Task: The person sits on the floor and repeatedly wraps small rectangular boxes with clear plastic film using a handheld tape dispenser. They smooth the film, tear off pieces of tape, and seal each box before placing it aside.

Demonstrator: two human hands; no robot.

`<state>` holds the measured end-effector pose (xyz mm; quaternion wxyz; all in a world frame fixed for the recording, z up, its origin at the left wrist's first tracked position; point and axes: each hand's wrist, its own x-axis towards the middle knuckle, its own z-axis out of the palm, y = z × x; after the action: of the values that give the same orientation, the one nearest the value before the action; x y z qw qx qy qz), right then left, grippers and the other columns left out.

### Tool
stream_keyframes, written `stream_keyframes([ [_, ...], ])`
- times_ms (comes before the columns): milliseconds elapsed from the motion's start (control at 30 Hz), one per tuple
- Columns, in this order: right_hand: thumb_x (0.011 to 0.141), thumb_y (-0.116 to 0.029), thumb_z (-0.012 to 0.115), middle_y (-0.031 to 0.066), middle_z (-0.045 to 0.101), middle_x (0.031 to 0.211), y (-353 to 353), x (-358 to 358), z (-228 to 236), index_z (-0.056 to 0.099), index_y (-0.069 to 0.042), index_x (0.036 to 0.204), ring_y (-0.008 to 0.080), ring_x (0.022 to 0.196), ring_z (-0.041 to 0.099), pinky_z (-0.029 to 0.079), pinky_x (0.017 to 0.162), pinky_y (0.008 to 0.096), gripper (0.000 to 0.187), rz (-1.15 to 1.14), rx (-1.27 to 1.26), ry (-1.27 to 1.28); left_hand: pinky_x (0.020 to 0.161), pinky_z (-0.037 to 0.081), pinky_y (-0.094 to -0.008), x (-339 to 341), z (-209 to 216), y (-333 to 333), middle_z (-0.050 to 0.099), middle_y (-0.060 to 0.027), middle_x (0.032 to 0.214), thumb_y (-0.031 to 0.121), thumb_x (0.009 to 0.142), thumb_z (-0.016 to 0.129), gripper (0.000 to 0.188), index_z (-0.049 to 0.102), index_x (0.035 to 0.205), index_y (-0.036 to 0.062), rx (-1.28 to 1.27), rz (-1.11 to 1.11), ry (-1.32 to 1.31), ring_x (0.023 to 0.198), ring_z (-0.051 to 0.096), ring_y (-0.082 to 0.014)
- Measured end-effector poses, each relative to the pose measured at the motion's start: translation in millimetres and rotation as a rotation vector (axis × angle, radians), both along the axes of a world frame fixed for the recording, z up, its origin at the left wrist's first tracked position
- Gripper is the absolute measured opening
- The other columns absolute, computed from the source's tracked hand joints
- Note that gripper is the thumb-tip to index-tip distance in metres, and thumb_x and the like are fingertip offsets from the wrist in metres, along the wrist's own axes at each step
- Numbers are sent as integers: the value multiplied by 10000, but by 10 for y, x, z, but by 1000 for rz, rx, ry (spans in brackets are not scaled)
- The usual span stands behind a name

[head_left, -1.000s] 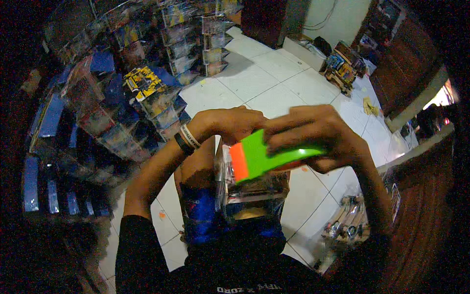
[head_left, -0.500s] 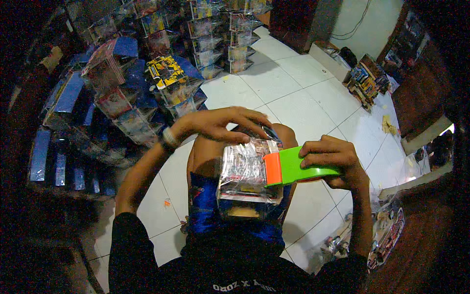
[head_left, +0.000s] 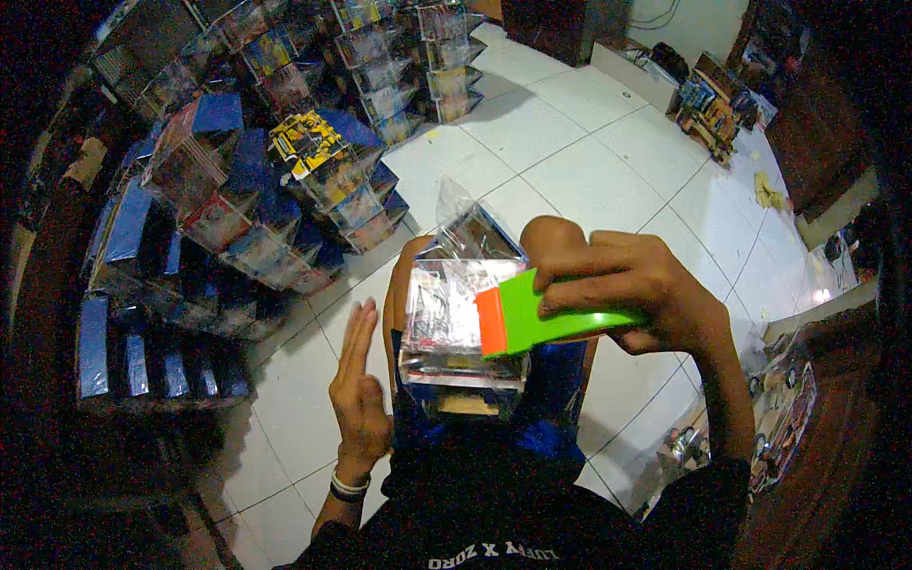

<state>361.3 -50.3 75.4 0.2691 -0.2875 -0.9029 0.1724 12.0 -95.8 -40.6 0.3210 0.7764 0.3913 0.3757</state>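
Observation:
A box wrapped in clear, shiny plastic [head_left: 439, 309] rests on my lap, its loose plastic flap sticking up at the far end. My right hand [head_left: 617, 285] is closed round a green plastic hand tool [head_left: 532, 318] with a flat orange front edge. That orange edge lies over the right part of the box's top; whether it presses on the wrap I cannot tell. Beside the box on the left, my left hand [head_left: 361, 394] is held up with its fingers stretched out, apart from the box and with nothing in it.
Stacks of plastic-wrapped boxes [head_left: 261, 214] with blue sides stand to the left and far left. A yellow-and-black package [head_left: 309, 144] tops one stack. Wooden model vehicles [head_left: 712, 114] lie at the far right on white floor tiles [head_left: 570, 133]; more wrapped items [head_left: 760, 418] lie at near right.
My left hand has left the far end of the box and come back to its left side. The far plastic flap now stands up. My right hand still holds the tool over the box.

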Motion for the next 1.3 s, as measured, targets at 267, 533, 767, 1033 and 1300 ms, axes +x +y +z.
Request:
stream_keyframes([
  [267, 586, -126, 711, 112, 741, 1093, -295, 371, -141, 764, -102, 1005, 282, 706, 638, 474, 613, 366, 424, -69, 82, 26, 1171, 345, -463, 763, 273, 45, 506, -169, 1556, 540, 1025, 498, 725, 482, 1518, 9, 336, -122, 277, 1410, 516, -317],
  [533, 587, -226, 712, 74, 730, 1206, -524, 678, -149, 776, -149, 1069, 261, 715, 599, 487, 635, 367, 492, -159, -66, -110, 1164, 332, -472, 719, 159, 15, 522, -82, 1560, 541, 945, 621, 703, 545, 1489, 103, 394, -19, 487, 1455, 460, -313],
  [767, 721, -122, 719, 82, 728, 1164, -799, -23, 160, 727, -182, 1146, 298, 857, 626, 517, 660, 398, 429, -273, 94, -577, 1197, 299, -489, 841, 124, 15, 493, -95, 1581, 547, 924, 662, 770, 509, 1505, 65, 452, -5, 519, 1474, 429, -331],
  [1033, 796, -219, 717, 118, 767, 964, -725, 812, -1397, 787, -139, 926, 319, 931, 745, 588, 782, 415, 168, -414, -561, -1367, 1099, 411, -602, 1052, 164, 156, 478, -225, 1546, 377, 933, 653, 607, 599, 1392, -17, 529, -21, 686, 1403, 459, -468],
  [1300, 702, -2, 681, 120, 783, 955, -1067, 1372, -4165, 771, -40, 1143, 221, 851, 733, 578, 800, 334, 452, -1139, -437, 546, 853, 487, -589, 1190, 307, 406, 479, -290, 1446, 313, 895, 627, 374, 778, 1077, 23, 635, -5, 1092, 1199, 548, -486],
])
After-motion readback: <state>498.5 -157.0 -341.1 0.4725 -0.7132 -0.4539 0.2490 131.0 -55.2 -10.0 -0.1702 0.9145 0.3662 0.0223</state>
